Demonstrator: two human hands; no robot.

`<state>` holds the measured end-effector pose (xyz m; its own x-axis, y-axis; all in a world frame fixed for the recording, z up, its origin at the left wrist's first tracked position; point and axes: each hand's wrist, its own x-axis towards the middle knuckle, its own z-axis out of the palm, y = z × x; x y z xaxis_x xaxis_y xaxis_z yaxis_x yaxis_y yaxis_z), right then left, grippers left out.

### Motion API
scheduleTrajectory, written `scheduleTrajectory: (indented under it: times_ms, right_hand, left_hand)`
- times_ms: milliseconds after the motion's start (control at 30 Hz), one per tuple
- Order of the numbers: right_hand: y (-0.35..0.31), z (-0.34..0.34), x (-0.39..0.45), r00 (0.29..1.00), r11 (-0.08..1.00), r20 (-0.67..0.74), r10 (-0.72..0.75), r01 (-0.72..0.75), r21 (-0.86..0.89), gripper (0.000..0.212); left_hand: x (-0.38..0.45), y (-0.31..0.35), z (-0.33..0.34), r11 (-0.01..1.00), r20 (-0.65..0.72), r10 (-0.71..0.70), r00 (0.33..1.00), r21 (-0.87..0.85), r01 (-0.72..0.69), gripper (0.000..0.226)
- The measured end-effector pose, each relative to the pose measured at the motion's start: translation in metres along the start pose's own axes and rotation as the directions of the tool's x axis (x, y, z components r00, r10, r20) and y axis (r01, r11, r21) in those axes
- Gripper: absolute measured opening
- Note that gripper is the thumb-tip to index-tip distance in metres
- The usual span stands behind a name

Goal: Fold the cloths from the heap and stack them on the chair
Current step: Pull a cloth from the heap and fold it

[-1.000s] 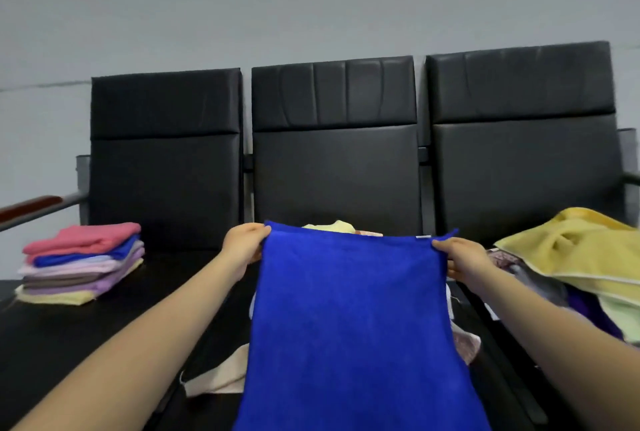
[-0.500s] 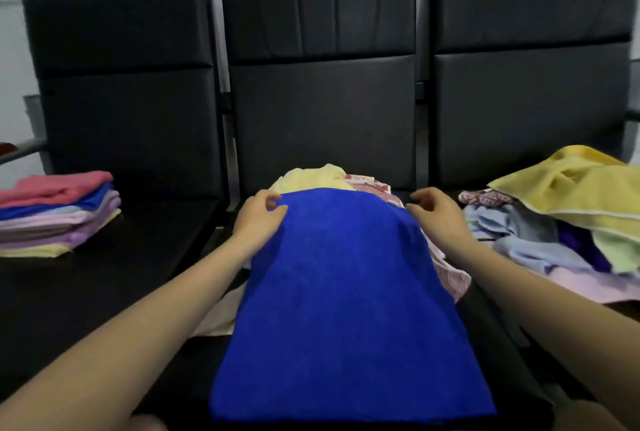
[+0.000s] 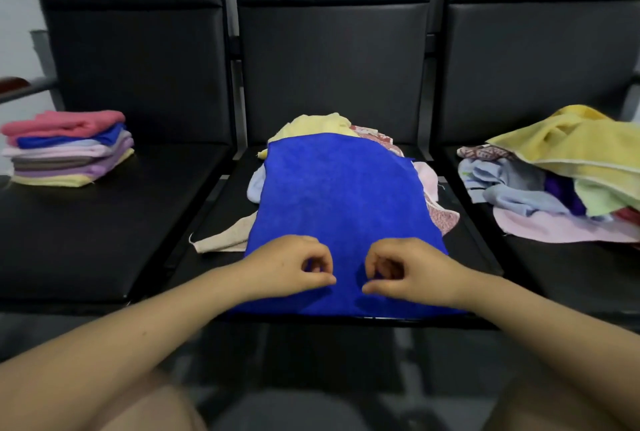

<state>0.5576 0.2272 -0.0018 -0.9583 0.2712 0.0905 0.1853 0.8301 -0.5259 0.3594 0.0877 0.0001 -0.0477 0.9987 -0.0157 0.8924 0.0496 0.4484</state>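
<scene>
Blue cloth [image 3: 341,222] lies spread flat on the middle chair [image 3: 332,60], draped over loose cloths, probably for folding. Left hand [image 3: 289,266] and right hand [image 3: 410,268] rest near its front edge, fingers curled; whether they pinch it, I cannot tell.

Blue cloth [image 3: 343,212] spread flat on middle chair [image 3: 221,209] over loose cloths, left hand [image 3: 287,266] and right hand [image 3: 412,269] curled at its near edge, folded stack [image 3: 67,148] on left chair, heap [image 3: 561,181] on right chair

Fuzzy matt blue cloth [image 3: 343,209] lies on smooth, faintly glossy (leather-like) chair [image 3: 460,240].
</scene>
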Motion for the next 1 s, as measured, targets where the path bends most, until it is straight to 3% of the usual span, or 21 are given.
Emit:
scheduleTrajectory:
  times_ms: [100, 200, 333, 533, 633, 700, 833, 1000]
  right_hand:
    - [0.0, 0.018, -0.006, 0.974, 0.916, 0.173, -0.149, 0.202, -0.347, 0.038]
    - [0.006, 0.027, -0.003, 0.964, 0.869, 0.152, -0.219, 0.263, -0.419, 0.036]
    - [0.008, 0.025, -0.001, 0.968, 0.927, 0.102, -0.229, 0.249, -0.28, 0.018]
    - [0.004, 0.02, 0.01, 0.991, 0.983, 0.032, -0.126, 0.129, -0.131, 0.01]
    - [0.005, 0.017, 0.014, 0.998, 0.998, -0.026, -0.058, 0.057, -0.027, 0.006]
    - [0.005, 0.013, 0.016, 0.998, 0.999, -0.046, -0.046, 0.045, -0.006, 0.003]
    - [0.013, -0.007, 0.017, 0.997, 0.994, -0.05, 0.062, -0.058, 0.088, 0.021]
    - [0.035, -0.043, 0.006, 0.96, 0.948, -0.191, 0.207, -0.149, 0.28, 0.013]
  left_hand:
    - [-0.007, -0.007, 0.007, 0.998, 0.063, 0.007, 0.998, 0.069, -0.012, 0.01]
    - [-0.01, -0.009, 0.009, 0.996, 0.051, 0.032, 0.998, 0.079, -0.035, 0.014]
    - [-0.012, -0.01, 0.011, 0.995, 0.038, 0.069, 0.997, 0.076, -0.072, 0.016]
    - [-0.01, -0.01, 0.018, 0.99, 0.001, 0.106, 0.994, 0.089, -0.106, 0.028]
    - [-0.004, -0.011, 0.019, 0.982, -0.079, 0.137, 0.987, 0.14, -0.125, 0.017]
    - [-0.001, -0.012, 0.013, 0.992, -0.164, 0.11, 0.98, 0.085, -0.097, 0.014]
    - [0.003, -0.015, -0.009, 0.999, -0.275, 0.044, 0.961, -0.009, -0.048, 0.015]
    - [-0.001, -0.036, -0.036, 0.999, -0.274, -0.042, 0.961, 0.015, 0.048, 0.046]
